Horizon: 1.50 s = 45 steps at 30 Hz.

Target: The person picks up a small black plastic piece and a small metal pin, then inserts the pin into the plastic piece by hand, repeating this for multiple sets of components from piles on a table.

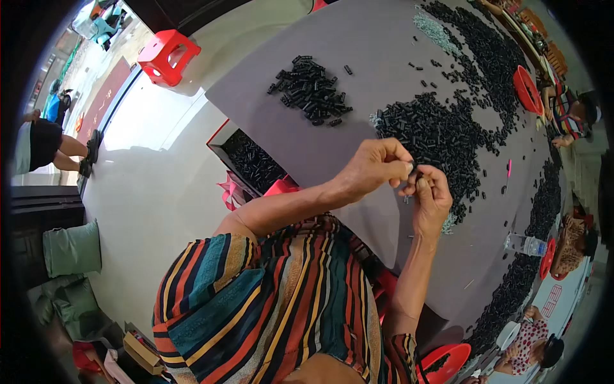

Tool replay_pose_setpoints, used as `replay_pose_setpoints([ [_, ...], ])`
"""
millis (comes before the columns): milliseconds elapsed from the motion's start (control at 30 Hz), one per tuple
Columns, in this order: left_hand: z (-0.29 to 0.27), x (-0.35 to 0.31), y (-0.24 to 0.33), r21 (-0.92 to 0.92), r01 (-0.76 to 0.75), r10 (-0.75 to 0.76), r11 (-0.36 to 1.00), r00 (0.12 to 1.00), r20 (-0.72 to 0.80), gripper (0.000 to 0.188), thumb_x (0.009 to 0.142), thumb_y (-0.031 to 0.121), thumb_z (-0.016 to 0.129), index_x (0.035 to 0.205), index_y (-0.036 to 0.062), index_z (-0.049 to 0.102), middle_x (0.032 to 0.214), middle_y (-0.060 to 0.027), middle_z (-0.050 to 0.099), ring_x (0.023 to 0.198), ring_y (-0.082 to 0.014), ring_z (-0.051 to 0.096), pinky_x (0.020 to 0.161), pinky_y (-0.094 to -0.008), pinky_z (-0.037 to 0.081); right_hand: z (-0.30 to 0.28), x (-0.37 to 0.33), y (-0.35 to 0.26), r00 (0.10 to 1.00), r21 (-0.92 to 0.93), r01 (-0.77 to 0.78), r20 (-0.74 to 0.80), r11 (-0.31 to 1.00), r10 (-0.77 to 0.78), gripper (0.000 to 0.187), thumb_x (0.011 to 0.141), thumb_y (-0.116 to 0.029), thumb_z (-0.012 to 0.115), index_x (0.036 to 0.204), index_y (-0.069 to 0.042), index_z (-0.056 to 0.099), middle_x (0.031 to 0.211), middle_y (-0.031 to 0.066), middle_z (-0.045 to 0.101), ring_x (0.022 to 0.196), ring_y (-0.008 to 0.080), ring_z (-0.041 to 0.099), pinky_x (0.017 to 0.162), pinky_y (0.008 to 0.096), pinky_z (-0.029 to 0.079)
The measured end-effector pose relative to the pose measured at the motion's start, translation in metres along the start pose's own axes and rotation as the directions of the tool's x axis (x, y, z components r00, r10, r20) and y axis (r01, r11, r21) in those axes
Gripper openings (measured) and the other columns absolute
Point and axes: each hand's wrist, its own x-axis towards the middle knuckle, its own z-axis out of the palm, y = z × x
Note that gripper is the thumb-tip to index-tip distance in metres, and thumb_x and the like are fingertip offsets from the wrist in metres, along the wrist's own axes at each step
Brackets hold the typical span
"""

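My left hand (384, 168) and my right hand (433, 198) meet over the grey table, fingertips nearly touching. Each one is closed in a pinch. A small black cylindrical piece (412, 168) shows at the left fingertips. Something dark is also between the right thumb and fingers, mostly hidden by them. Just beyond my hands spreads a large heap of short black cylindrical pieces (441, 131). Small clear pieces (448, 224) lie by my right wrist. To the left, a separate smaller pile of black pieces (311, 91) sits near the table's edge.
The grey table (256, 77) carries more black pieces (489, 51) and pale clear ones (435, 31) farther off. An open box of black pieces (249, 160) stands below the left edge. Red basins (448, 360) and a red stool (167, 56) are around. Several people sit along the right.
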Motion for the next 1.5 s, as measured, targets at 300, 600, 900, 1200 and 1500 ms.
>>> replay_pose_setpoints([
  [300,0.013,-0.006,-0.018,0.101,0.102,-0.114,0.99,0.986,0.121,0.008,0.08,0.008,0.059,0.083,0.0,0.058,0.074,-0.0021,0.057,0.063,-0.0074,0.052,0.058,-0.0218,0.042,-0.009,-0.019,0.003,0.987,0.265,0.133,-0.125,0.955,-0.102,0.015,0.083,-0.008,0.06,0.093,0.001,0.053,0.082,0.0101,0.058,0.063,0.0135,0.057,0.059,0.0278,0.051],
  [600,0.02,-0.011,-0.027,0.099,0.132,-0.148,0.986,0.973,0.178,0.009,0.081,0.007,0.058,0.084,-0.001,0.058,0.074,-0.002,0.057,0.065,-0.0077,0.052,0.059,-0.0217,0.043,-0.007,-0.027,0.003,0.976,0.249,0.172,-0.171,0.953,-0.131,0.009,0.08,0.001,0.056,0.088,0.001,0.051,0.084,0.0122,0.057,0.064,0.0131,0.055,0.06,0.0259,0.052],
  [900,0.02,-0.013,-0.03,0.203,0.104,-0.142,0.974,0.974,0.179,0.01,0.08,0.008,0.06,0.084,-0.0006,0.057,0.073,-0.0017,0.057,0.065,-0.0066,0.053,0.058,-0.0212,0.043,-0.004,-0.032,0.005,0.938,0.103,0.284,-0.236,0.953,-0.254,0.012,0.078,0.005,0.056,0.089,0.0,0.053,0.091,0.0152,0.06,0.082,0.0163,0.056,0.077,0.0274,0.044],
  [1200,0.019,-0.013,-0.036,0.211,0.096,-0.136,0.973,0.974,0.181,0.01,0.081,0.008,0.06,0.085,-0.0011,0.057,0.073,-0.0015,0.057,0.064,-0.0071,0.054,0.056,-0.0209,0.042,-0.002,-0.035,0.002,0.922,-0.196,0.324,-0.156,0.926,-0.355,0.009,0.08,0.005,0.056,0.088,0.001,0.055,0.09,0.0135,0.06,0.083,0.0158,0.056,0.077,0.0256,0.044],
  [1500,0.02,-0.016,-0.04,0.313,0.045,-0.08,0.949,0.992,0.098,0.009,0.082,0.007,0.06,0.083,-0.0011,0.056,0.068,0.0001,0.053,0.062,-0.0048,0.049,0.053,-0.0208,0.039,0.008,-0.036,0.013,0.876,-0.275,0.351,-0.24,0.895,-0.417,0.007,0.081,0.005,0.055,0.087,0.001,0.056,0.091,0.0115,0.059,0.083,0.0158,0.057,0.076,0.0257,0.045],
])
